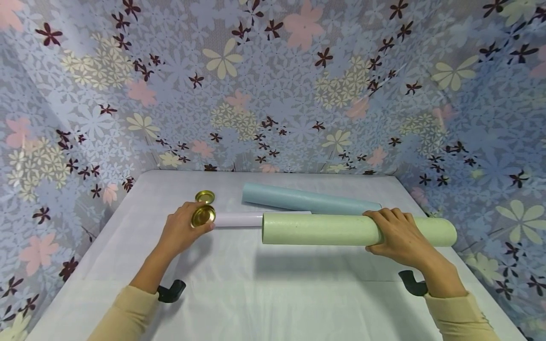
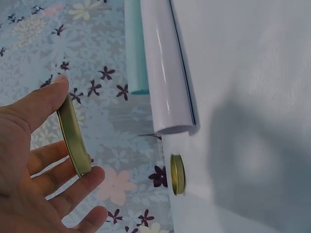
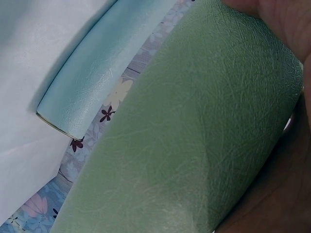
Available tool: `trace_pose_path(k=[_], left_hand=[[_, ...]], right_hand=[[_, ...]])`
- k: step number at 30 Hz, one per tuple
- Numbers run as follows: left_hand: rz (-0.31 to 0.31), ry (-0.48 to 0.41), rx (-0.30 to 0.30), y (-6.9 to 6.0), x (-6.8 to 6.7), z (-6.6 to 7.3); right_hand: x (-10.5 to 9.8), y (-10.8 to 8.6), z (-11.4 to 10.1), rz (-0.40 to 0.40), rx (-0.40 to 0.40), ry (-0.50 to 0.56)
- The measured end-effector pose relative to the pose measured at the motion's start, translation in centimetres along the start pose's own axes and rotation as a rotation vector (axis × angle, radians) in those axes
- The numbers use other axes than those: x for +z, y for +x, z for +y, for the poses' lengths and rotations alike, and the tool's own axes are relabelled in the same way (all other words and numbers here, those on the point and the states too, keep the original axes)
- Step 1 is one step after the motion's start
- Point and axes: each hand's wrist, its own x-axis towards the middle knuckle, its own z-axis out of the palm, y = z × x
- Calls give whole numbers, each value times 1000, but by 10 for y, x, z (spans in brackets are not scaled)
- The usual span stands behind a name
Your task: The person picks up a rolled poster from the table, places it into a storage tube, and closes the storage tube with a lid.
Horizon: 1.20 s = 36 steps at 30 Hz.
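Note:
My left hand point(image 1: 181, 227) pinches a round gold lid point(image 1: 203, 216) by its rim, thumb on one edge and fingers on the other; the left wrist view shows the lid point(image 2: 74, 137) edge-on. My right hand point(image 1: 398, 237) grips a pale green tube point(image 1: 320, 229) from above, near its right part, and holds it level over the table. The tube's left end faces my left hand, apart from the lid. In the right wrist view the green tube point(image 3: 184, 126) fills much of the picture.
A second gold lid point(image 1: 205, 196) lies behind my left hand. A white tube point(image 1: 239, 219) lies partly behind the green one, with a blue tube point(image 1: 298, 197) farther back. Floral cloth point(image 1: 273, 85) hangs behind the white table point(image 1: 273, 308).

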Motion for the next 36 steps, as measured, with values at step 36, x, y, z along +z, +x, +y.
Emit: trace_pose_path(k=[36], left_hand=[[14, -548, 64, -29, 17, 38]], right_hand=[[-1, 0, -1, 46, -19, -8]])
